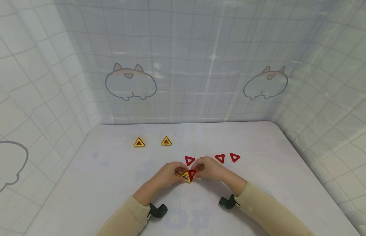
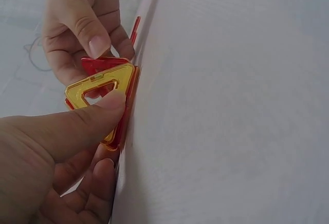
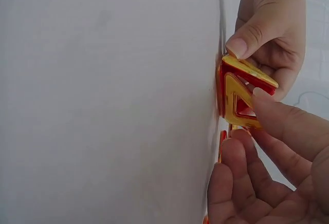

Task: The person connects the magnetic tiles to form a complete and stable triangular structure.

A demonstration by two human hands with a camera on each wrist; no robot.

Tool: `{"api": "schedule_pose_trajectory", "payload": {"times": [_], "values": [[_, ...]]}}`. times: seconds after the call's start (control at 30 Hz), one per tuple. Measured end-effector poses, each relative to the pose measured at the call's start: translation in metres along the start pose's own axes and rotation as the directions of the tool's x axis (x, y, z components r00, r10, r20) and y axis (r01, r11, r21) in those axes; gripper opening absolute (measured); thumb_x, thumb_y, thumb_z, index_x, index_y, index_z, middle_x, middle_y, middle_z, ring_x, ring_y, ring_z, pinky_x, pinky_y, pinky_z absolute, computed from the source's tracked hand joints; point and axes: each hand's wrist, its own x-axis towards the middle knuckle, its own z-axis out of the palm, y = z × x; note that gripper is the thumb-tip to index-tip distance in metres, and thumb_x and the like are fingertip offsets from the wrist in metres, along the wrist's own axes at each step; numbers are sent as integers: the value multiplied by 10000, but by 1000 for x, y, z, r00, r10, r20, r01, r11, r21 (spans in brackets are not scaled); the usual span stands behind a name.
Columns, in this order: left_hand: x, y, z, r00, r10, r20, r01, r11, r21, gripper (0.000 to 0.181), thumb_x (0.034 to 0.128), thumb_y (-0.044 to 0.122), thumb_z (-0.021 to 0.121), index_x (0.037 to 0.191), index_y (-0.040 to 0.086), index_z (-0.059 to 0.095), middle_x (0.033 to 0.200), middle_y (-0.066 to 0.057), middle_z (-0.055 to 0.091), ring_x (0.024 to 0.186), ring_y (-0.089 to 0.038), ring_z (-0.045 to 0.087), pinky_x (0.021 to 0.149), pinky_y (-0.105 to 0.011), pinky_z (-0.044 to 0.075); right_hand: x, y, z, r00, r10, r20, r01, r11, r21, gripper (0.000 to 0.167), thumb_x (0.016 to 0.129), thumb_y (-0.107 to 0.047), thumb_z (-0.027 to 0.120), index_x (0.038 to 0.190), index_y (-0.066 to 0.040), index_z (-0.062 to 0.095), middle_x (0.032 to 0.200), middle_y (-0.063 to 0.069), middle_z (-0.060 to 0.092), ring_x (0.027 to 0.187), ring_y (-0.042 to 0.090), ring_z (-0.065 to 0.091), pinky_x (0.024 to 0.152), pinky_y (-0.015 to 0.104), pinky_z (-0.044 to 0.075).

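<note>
Head view: pinching a yellow tile [image 1: 188, 177] with the left hand [image 1: 168, 175] and a red tile [image 1: 190, 173] with the right hand [image 1: 210, 168]; tiles touching, tilted toward each other, low over the table [image 1: 112, 183]; farther off to the left, two spare yellows [image 1: 139, 145]; just beyond the fingertips and out to the right, spare reds [image 1: 186, 160], one mostly hidden behind the right hand; best to work low like this, for a steady base underneath.

Left wrist view: left thumb laid across the yellow face, right thumb at the top of the red; more red showing beneath the yellow; cannot tell how many tiles in the bunch; better to keep thumbs on faces, clear of the meeting edges, and to match corners before pressing.

Right wrist view: right thumb against a yellow-looking face, left thumb on a yellow edge above, red between; cannot tell whether part of the same yellow tile; press lightly and evenly from both sides; likely to fold or slip apart under a hard squeeze.
</note>
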Motion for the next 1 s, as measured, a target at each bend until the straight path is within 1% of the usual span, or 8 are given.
{"api": "schedule_pose_trajectory", "payload": {"times": [0.23, 0.33, 0.5, 0.73, 0.8, 1.0], "values": [[0, -1, 0, 1000, 1, -4, -1, 1000, -1, 352, 820, 176, 839, 1136, 166, 684, 974, 75, 656, 911, -125, 607, 865, -345, 534, 3, -3, 3, 1000, 22, 8, -22, 999, 45, 223, 815, -153, 842, 1019, -164, 750, 946, -71, 707, 887, 131, 653, 736, 274, 567], [-1, -1, 0, 1000, 9, -13, -9, 1000, -2, 325, 818, 178, 841, 1103, 166, 685, 945, 76, 653, 886, -121, 604, 837, -327, 535, 3, -3, 5, 1000, 12, 3, -12, 999, 49, 231, 812, -163, 846, 1024, -164, 753, 945, -78, 709, 895, 127, 655, 741, 273, 565], [-3, 0, -1, 999, 26, -31, -26, 1000, -3, 279, 817, 165, 842, 1047, 154, 685, 909, 70, 651, 852, -120, 602, 796, -313, 528, 3, -5, 6, 1000, 10, -1, -10, 999, 40, 238, 812, -178, 848, 1029, -166, 752, 941, -88, 702, 903, 130, 637, 736, 275, 558], [-4, -2, -2, 999, 30, -35, -30, 1000, -1, 273, 817, 160, 840, 1048, 156, 694, 905, 76, 656, 847, -114, 606, 802, -310, 528, 7, -7, 9, 1000, 8, -14, -8, 1000, 5, 240, 806, -211, 855, 1021, -176, 755, 930, -94, 694, 892, 132, 623, 740, 279, 544], [-5, -2, -2, 999, 33, -37, -33, 999, -5, 267, 820, 158, 838, 1048, 158, 697, 902, 81, 658, 841, -109, 608, 798, -309, 525, 8, -7, 10, 1000, 21, -19, -21, 1000, -5, 231, 805, -224, 857, 1010, -190, 756, 918, -108, 690, 880, 123, 618, 739, 270, 538], [-8, -3, -3, 998, 49, -36, -50, 999, -3, 263, 833, 134, 824, 1067, 146, 705, 910, 82, 655, 822, -106, 602, 766, -290, 516, 10, -4, 13, 999, 35, -26, -35, 999, -7, 222, 796, -209, 863, 984, -169, 753, 875, -100, 680, 826, 125, 611, 709, 268, 538]]}}
